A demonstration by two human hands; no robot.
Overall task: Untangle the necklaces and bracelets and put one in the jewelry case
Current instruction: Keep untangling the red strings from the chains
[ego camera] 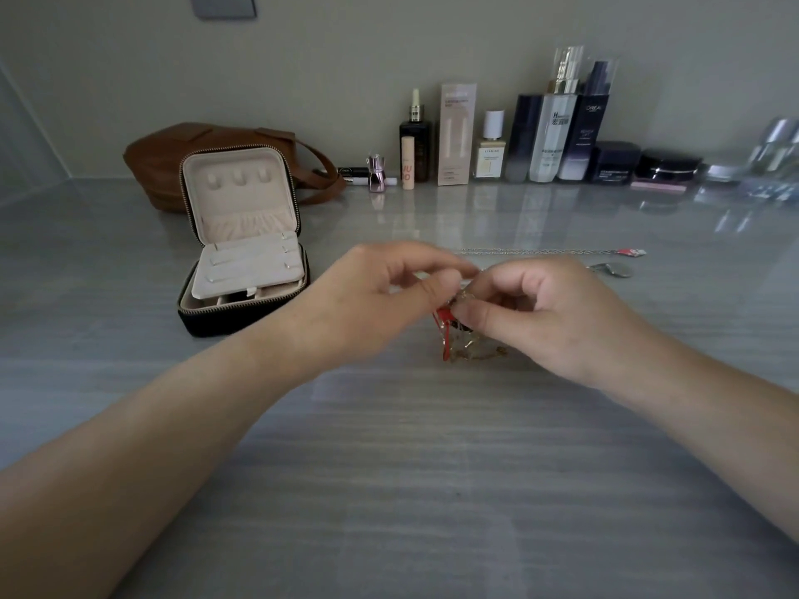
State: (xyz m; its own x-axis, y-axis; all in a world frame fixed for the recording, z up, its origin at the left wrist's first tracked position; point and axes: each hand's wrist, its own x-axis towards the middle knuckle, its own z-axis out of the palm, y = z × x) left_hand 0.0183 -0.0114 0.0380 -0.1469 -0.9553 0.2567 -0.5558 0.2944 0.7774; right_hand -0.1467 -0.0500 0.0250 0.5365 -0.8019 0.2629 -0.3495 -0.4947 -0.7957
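A tangle of jewelry [454, 339], with a red cord and thin gold chains, hangs between my hands just above the grey table [389, 469]. My left hand [380, 291] pinches its top from the left. My right hand [544, 313] pinches it from the right, and the fingertips of both nearly touch. A silver chain [540, 252] with a red tag lies stretched out straight behind my hands. The black jewelry case [246, 270] stands open to the left, its beige lid upright and a beige insert panel resting over the compartments.
A brown leather bag [173, 166] lies behind the case. Several cosmetic bottles and jars [540, 140] line the back wall to the right. A small silver pendant-like piece [614, 269] lies on the table right of my hands.
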